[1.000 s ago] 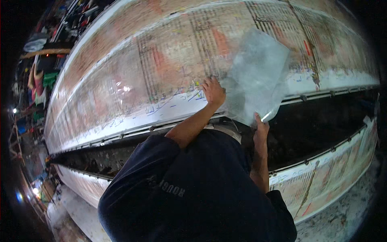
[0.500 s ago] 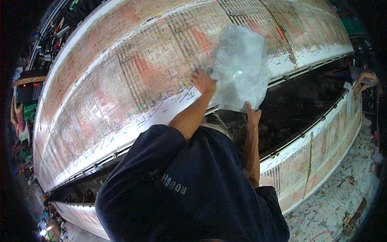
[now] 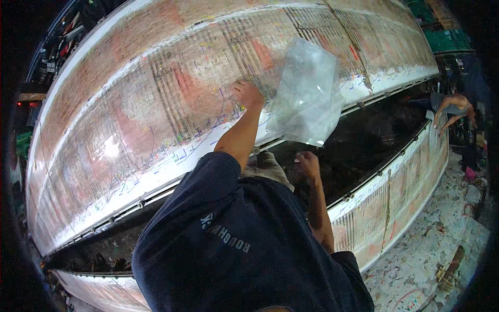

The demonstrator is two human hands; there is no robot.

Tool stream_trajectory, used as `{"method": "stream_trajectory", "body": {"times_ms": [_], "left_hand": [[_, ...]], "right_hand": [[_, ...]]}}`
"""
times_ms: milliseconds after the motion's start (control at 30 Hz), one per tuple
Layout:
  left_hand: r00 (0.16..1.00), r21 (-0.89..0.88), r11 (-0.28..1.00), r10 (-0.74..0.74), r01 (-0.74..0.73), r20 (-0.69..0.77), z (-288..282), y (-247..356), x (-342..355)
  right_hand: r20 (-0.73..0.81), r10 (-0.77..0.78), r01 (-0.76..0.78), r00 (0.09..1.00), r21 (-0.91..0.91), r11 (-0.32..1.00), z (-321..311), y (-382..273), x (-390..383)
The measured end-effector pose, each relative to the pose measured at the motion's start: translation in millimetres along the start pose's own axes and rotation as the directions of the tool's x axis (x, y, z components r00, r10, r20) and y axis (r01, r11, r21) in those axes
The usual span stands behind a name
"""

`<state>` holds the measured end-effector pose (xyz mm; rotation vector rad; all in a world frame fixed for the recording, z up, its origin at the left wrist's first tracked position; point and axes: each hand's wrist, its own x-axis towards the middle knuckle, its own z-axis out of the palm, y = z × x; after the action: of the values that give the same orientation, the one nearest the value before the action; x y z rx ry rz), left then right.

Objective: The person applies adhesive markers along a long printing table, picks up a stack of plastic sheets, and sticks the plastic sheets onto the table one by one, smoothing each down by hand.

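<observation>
My left hand [image 3: 248, 95] rests on the worn top of a long table [image 3: 202, 73]. Its fingers are bent in against the surface, and anything between them is too small to make out. To the right lies a clear plastic sheet [image 3: 306, 88], flat on the tabletop, its near corner reaching over the table's edge. Just below that corner, my right hand [image 3: 308, 164] hangs above the dark gap, apart from the sheet. Its fingers are curled closed and nothing shows in them.
A rail [image 3: 358, 105] with small knobs runs along the table edge in front of me. Across the dark aisle stands a second long table [image 3: 384, 203]. At the far right another person [image 3: 452, 106] bends over its end. Paint-stained floor [image 3: 416, 255] lies beyond.
My right hand has let go of the sheet's near edge and drawn back toward me. The left hand has moved slightly left and up, away from the sheet.
</observation>
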<state>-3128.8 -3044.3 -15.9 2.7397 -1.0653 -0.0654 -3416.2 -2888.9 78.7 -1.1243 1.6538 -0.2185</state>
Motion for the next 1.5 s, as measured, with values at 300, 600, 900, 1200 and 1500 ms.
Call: {"method": "stream_trajectory", "body": {"times_ms": [300, 600, 900, 1200, 1500], "left_hand": [[0.999, -0.194, 0.981, -0.013, 0.022, 0.045, 19, 32, -16], [0.933, -0.22, 0.962, 0.223, -0.163, 0.283, -1, 39, 45], [0.778, -0.307, 0.882, 0.463, -0.357, 0.424, -50, 67, 45], [0.936, -0.595, 0.745, 0.349, -0.302, -0.038, -175, -55, 84], [0.995, -0.668, 0.738, 0.082, -0.1, -0.059, -72, -295, 31]], "right_hand": [[0.158, -0.199, 0.237, 0.967, -0.274, 0.932, 52, -23, -15], [0.078, -0.266, 0.276, 0.961, -0.308, 0.91, 39, -2, -9], [0.186, -0.171, 0.213, 0.968, -0.235, 0.948, 47, -19, 38], [0.391, -0.19, -0.29, 0.901, 0.866, 0.407, 100, -147, 73], [0.075, -0.423, 0.421, 0.903, 0.048, 0.906, 206, -143, 157]]}}
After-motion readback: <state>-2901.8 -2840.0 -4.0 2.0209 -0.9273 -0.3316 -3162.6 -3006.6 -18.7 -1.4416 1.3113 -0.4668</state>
